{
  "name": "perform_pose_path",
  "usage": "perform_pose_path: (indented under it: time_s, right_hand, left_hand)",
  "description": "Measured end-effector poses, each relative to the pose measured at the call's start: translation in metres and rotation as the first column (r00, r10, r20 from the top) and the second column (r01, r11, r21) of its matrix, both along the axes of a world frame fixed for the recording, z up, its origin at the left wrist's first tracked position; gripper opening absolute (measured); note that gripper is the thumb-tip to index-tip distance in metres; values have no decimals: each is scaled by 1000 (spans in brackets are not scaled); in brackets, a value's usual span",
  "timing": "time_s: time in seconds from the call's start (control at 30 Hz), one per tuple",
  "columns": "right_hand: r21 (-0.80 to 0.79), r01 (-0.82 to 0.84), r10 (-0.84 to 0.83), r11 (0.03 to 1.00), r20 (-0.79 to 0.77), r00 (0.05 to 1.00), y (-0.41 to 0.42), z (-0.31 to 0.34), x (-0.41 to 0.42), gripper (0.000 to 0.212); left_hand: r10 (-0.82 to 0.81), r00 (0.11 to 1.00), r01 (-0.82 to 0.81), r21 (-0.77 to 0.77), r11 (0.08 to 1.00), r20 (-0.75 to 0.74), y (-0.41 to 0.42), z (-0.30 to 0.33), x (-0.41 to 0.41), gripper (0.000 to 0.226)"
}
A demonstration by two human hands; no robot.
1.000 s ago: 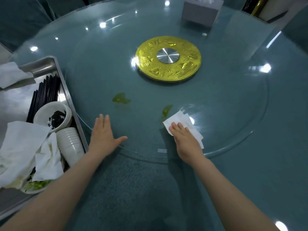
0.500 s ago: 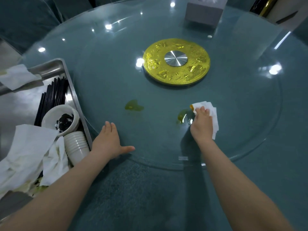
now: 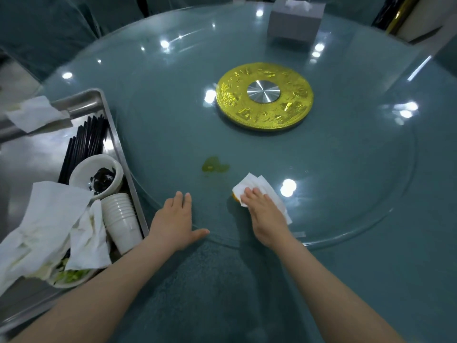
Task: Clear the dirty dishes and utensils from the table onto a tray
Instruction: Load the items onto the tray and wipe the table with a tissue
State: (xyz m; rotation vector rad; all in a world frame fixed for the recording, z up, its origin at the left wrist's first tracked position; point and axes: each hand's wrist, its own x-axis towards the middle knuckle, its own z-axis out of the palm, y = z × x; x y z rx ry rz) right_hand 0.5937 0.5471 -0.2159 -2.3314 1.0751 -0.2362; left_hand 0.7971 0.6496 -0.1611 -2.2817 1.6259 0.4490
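We note the tray at the desk's left edge, holding chopsticks, a bowl, stacked cups and crumpled napkins. Right hand, fingers flat, presses a tissue onto the glass turntable near a green spill. Left hand rests spread on the glass, just beside the tray.

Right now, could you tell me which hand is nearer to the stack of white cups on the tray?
Left. The left hand rests flat on the table just right of the cup stack; the right hand, pressing a napkin, is farther right.
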Motion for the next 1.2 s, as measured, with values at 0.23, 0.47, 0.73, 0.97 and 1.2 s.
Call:
perform_pose_path:
  time_s: [0.23,0.47,0.73,0.97,1.2]
  right_hand:
    - [86,100,-108,991,96,990,1,13,-36,37]
    - [94,374,-384,923,154,910,-14,17,-62,37]
    - [-40,724,-724,689,21,690,-66,12,-47,37]
    - [-16,459,-459,888,-10,888,-77,12,12,39]
    - [25,103,-103,994,-12,995,-16,6,42,42]
  left_hand:
    - [-3,983,-29,-174,984,-182,-2,-6,-5,76]
    - [164,970,-189,-133,973,-180,-25,-11,39,118]
    - [-73,997,74,43,996,-36,-16,-18,34,125]
    - [-163,971,168,16,986,-177,-16,-8,23,94]
    - [-95,929,74,-72,995,-357,-6,-13,-1,83]
